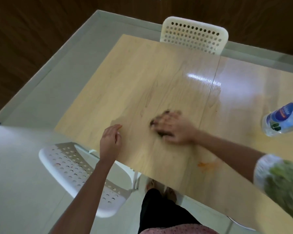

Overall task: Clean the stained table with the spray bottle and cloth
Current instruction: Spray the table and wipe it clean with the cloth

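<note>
My right hand [173, 128] presses a dark cloth [159, 132] flat on the light wooden table [142, 78], near its middle; the hand is motion-blurred and most of the cloth is hidden under it. A wet sheen spreads on the wood around the hand. My left hand [110, 139] rests on the table's near left edge with relaxed fingers and holds nothing. An orange stain [205, 165] marks the near edge. At the right edge a clear bottle [283, 118] with a blue label stands on the table.
A white perforated chair [194, 35] stands at the far side. Another white perforated chair [79, 173] sits at the near left, beside my legs. Pale floor surrounds the table, with a dark wooden wall behind.
</note>
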